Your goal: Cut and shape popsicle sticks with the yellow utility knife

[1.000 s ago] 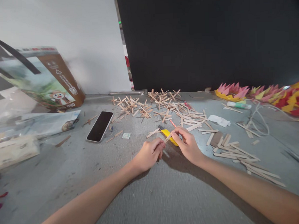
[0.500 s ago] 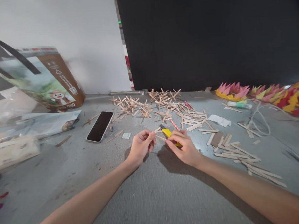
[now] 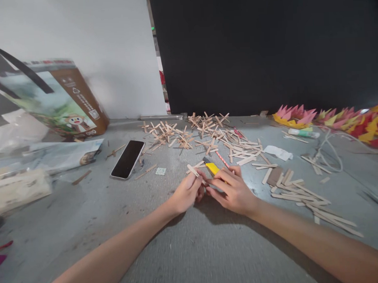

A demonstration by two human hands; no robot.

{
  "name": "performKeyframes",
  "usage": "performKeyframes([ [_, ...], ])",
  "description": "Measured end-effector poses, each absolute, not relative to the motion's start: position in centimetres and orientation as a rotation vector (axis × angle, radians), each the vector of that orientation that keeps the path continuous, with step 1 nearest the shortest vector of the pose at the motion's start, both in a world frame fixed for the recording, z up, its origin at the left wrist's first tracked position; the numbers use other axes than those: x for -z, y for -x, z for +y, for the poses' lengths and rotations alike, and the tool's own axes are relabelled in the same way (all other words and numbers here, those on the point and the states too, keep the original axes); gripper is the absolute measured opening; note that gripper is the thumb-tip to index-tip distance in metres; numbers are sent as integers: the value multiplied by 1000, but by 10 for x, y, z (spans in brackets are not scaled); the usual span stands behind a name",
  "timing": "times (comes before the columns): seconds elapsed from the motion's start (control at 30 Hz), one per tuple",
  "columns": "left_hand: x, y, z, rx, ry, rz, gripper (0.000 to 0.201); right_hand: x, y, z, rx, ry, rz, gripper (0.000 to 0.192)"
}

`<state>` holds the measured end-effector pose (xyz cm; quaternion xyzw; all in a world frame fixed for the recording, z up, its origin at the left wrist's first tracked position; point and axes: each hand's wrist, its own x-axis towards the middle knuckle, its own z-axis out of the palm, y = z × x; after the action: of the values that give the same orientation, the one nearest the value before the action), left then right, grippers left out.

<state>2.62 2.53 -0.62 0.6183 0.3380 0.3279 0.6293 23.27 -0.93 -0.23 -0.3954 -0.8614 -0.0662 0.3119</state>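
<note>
Pale wood, flat and thin with rounded ends: a stick (image 3: 194, 171) is pinched in the left hand (image 3: 187, 192), its free end slanting up and away past the fingertips. The right hand (image 3: 232, 190) sits just beside, knuckles nearly touching the left, fingers curled around a yellow cutter (image 3: 213, 168) whose dark tip pokes out beyond them toward the stick. Both hands rest low over a grey, rough-textured table (image 3: 187, 246).

Beyond the hands lies a scatter of crossed sticks (image 3: 204, 132), glued into small X shapes. Right of the right hand, longer loose sticks (image 3: 304, 197) lie in a fan, with a white cord (image 3: 329, 152) farther out and spiky paper flowers (image 3: 332, 120) in pink, yellow and red. Left of the left hand, well apart, a glossy black phone (image 3: 127, 159) lies flat, and farther still a brown carton (image 3: 62, 101) leans.
</note>
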Motion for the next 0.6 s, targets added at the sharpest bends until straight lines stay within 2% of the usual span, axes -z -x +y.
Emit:
performKeyframes([
  [0.23,7,-26,29,-756,-1461,792,37,11,-247,2,228,1478,-2145,42],
  [0.4,10,-25,32,-834,-1463,870,31,21,-252,8,101,1506,-2255,44],
  [0.6,9,-23,31,-907,-1492,937,63,14,-255,3,-257,1326,-2042,49],
])
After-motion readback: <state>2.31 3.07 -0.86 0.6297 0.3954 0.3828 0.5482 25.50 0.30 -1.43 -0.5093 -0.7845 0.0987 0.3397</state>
